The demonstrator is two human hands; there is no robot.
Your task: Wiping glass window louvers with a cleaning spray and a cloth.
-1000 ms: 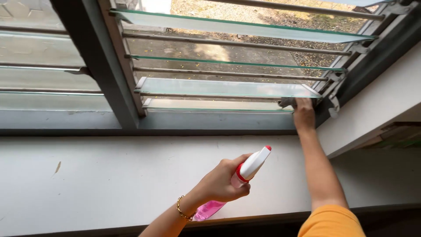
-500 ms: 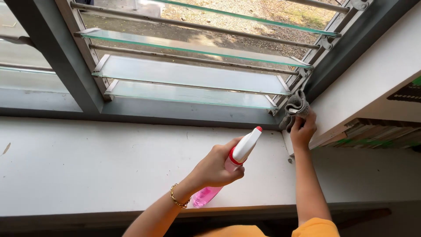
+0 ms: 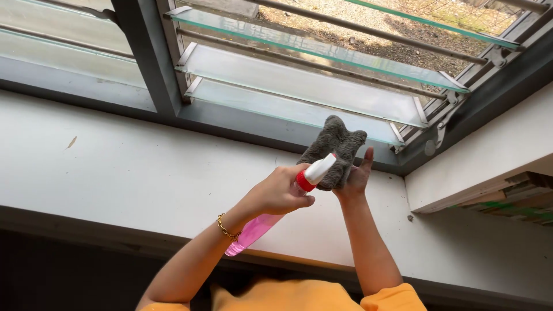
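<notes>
White sill [image 3: 144,167] beneath glass louvres [image 3: 299,80]; left hand [image 3: 279,193] gripping spray bottle [image 3: 276,207], right hand [image 3: 354,175] clutching grey cloth [image 3: 334,147].

Cloth [image 3: 334,147]: grey, fuzzy microfibre-looking, matt. Bottle [image 3: 271,214]: clear smooth plastic w/ pink liquid, glossy red/white nozzle. Louvres [image 3: 299,86]: glass, dusty/hazy; frame [image 3: 144,52] grey matt metal; sill [image 3: 144,173] white, matt, scuffed.

The white window sill [image 3: 115,167] ran broad and flat beneath the grey louvre frame [image 3: 144,63]; its painted surface looked scuffed and dusty; a small brown fleck [image 3: 71,142] lay on it towards the left; a small dark speck [image 3: 409,217] lay on it towards the right, close to the white side wall [image 3: 489,155]; the sill's front edge dropped into shadow.
</notes>
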